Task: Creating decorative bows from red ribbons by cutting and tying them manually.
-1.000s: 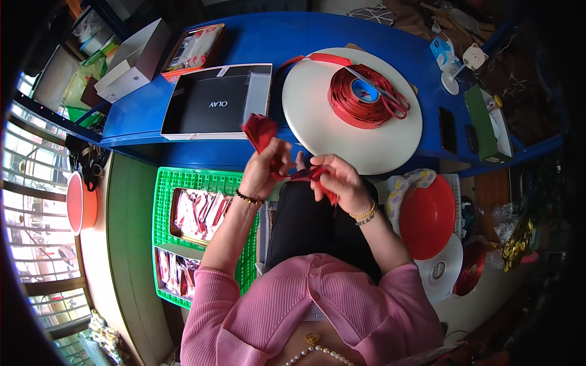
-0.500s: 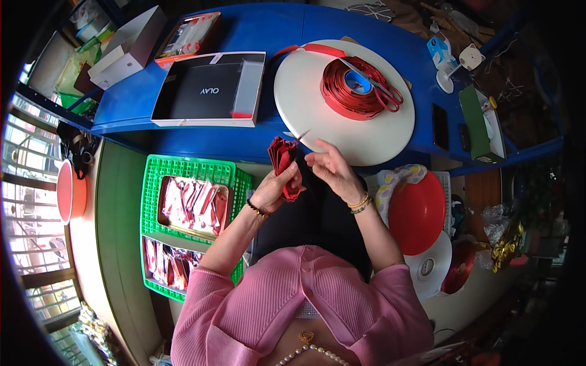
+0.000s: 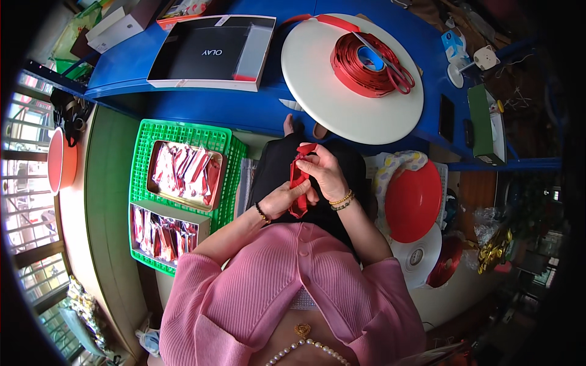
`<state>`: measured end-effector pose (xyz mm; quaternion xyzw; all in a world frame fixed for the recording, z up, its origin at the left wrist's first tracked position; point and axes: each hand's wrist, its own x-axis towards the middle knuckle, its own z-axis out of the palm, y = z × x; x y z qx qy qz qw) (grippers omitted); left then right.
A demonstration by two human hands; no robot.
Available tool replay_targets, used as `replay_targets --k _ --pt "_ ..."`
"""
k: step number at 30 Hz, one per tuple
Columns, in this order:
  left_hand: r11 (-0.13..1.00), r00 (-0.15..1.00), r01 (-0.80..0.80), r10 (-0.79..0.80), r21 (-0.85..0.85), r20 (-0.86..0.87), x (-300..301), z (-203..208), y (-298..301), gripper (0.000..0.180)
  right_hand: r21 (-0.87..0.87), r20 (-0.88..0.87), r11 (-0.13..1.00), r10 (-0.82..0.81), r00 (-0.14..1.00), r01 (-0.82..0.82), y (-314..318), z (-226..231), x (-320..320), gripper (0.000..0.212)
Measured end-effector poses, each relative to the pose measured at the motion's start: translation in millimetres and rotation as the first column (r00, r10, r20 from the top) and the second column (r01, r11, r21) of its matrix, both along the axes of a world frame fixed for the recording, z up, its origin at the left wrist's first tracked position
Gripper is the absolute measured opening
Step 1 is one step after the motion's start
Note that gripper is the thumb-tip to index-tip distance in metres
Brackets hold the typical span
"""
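Basically, both grips were pinching one crinkled glossy red ribbon piece (image 3: 297, 177) above the black-clad lap (image 3: 268, 168): left hand (image 3: 285, 198) lower, right hand (image 3: 325, 174) higher, likely keeping folds together. Dark-red-handled scissors (image 3: 400, 78) lay on the wide red ribbon roll (image 3: 354, 74), presumably for easy reach. Green plastic mesh crate (image 3: 238, 155) held a rectangular tray (image 3: 174, 200) and white cardboard box (image 3: 204, 227), both containing red-and-white strips (image 3: 189, 168).

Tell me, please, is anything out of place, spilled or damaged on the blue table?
No spill or damage stands out. The white round board sticks out past the front edge of the blue table, and the scissors lie slanted on the red ribbon roll, so they could perhaps slip.
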<state>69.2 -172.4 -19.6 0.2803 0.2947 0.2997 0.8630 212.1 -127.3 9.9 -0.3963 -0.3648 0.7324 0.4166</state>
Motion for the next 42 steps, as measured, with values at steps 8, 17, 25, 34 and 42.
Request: replay_targets --k 8,17,25,34,42 --pt "0.994 0.993 -0.088 0.093 0.068 -0.07 -11 3 1 0.022 0.047 0.227 0.998 0.028 0.973 -0.04 -13 -8 -3 0.033" --pt "0.967 0.994 -0.107 0.105 -0.231 -0.021 -13 8 -11 0.014 0.709 0.69 0.388 -0.553 0.467 -0.589 -17 19 6 0.05" --pt "0.966 0.998 -0.053 0.047 -0.253 -0.032 -15 19 -8 0.013 0.642 0.765 0.299 -0.305 0.567 -0.706 7 19 8 0.018" --pt "0.968 0.987 -0.156 0.158 -0.199 -0.007 -21 -1 3 0.015 0.835 0.547 0.343 -0.597 0.586 -0.43 3 12 7 0.035" --pt "0.989 0.995 -0.101 0.097 -0.109 -0.035 -16 3 9 0.015 0.819 0.571 0.387 -0.615 0.544 -0.423 7 -1 7 0.022"
